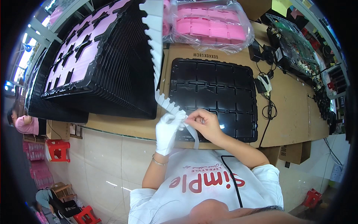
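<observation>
My left hand, in a white glove, is closed around the lower end of a long white notched strip. The strip runs up and away past the stacked trays. My bare right hand meets the left one, thumb and forefinger pinched at the strip's end; the exact contact is too small to make out. From between the hands a narrow pale band curls downward. Behind them, a black plastic tray with shallow compartments lies on cardboard.
A tall stack of black trays stands left, pink sheets in the top one. Bagged pink pieces lie at the back. Circuit boards and cables are at right. A red stool and people are beyond the table's left.
</observation>
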Available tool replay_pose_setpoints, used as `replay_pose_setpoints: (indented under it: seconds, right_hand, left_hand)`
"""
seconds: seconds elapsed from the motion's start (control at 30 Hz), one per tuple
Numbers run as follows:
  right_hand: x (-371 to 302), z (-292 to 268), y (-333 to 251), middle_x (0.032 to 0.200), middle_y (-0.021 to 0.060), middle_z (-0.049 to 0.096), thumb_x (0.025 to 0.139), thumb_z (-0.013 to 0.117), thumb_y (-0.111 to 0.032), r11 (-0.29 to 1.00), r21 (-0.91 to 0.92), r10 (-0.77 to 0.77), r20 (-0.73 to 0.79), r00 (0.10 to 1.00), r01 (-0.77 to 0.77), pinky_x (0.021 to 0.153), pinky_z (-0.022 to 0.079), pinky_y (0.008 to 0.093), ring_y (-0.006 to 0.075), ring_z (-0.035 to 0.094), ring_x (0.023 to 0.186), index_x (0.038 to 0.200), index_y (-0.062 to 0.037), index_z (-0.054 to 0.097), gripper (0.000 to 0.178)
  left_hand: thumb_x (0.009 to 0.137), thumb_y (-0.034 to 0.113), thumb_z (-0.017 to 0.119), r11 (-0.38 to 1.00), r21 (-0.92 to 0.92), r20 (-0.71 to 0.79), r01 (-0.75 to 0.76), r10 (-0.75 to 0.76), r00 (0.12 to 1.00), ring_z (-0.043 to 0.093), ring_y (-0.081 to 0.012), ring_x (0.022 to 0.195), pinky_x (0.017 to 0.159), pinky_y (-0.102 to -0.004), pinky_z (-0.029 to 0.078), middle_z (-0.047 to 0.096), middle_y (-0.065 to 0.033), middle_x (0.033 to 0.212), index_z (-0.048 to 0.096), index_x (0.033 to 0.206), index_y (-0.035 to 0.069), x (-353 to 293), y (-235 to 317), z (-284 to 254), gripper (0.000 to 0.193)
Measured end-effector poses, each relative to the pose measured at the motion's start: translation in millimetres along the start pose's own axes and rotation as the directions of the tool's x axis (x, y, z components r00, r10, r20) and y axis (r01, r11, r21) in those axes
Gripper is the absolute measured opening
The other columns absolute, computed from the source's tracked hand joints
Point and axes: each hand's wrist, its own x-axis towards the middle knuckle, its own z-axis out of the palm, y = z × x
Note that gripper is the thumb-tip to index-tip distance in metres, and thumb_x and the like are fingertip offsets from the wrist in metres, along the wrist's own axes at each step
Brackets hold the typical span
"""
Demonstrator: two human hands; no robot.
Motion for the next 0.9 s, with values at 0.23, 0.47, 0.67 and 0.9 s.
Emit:
replay_pose_setpoints:
  seconds: [0.23,0.47,0.67,0.9]
  right_hand:
    - [-15,16,6,0.077,-0.0016,0.056,0.079,0.076,-0.006,0.965,0.029,-0.258,-0.099,0.961,0.262,0.053,0.034,0.0208,0.0029,0.038,0.057,0.085,-0.0043,0.071,0.008]
    - [24,-3,6,0.084,0.0042,0.060,0.079,0.076,-0.012,0.970,-0.143,-0.140,0.342,0.929,0.199,0.058,0.043,0.0266,0.0110,0.054,0.068,0.084,-0.0046,0.071,0.010]
    - [33,23,14,0.086,0.0135,0.062,0.079,0.069,-0.011,0.835,-0.449,-0.113,0.423,0.899,0.316,0.071,0.050,0.0389,0.0301,0.063,0.080,0.083,-0.0031,0.064,0.010]
    - [35,25,17,0.084,0.0171,0.062,0.078,0.067,-0.011,0.841,-0.445,-0.101,0.429,0.898,0.308,0.073,0.051,0.0415,0.0345,0.064,0.081,0.082,0.0001,0.062,0.013]
  left_hand:
    - [0.090,0.005,0.066,0.993,0.100,-0.065,-0.060,0.067,0.996,0.063,-0.0109,0.070,0.064,-0.0243,0.052,0.068,-0.0097,0.090,0.062,0.091,-0.002,-16,-9,-14,0.008]
    - [0.089,0.007,0.068,0.976,0.220,-0.148,-0.006,0.039,0.988,0.062,-0.0076,0.069,0.061,-0.0211,0.051,0.067,-0.0049,0.081,0.065,0.088,0.000,-23,-6,-48,0.008]
    - [0.089,0.008,0.069,0.975,0.221,-0.068,-0.024,0.040,0.997,0.063,-0.0081,0.071,0.063,-0.0216,0.052,0.069,-0.0071,0.087,0.067,0.092,-0.002,-25,-16,-56,0.011]
    - [0.087,0.010,0.072,0.970,0.238,-0.073,0.042,-0.025,0.997,0.063,-0.0076,0.070,0.063,-0.0215,0.052,0.069,-0.0064,0.086,0.068,0.092,-0.002,-20,-17,-56,0.014]
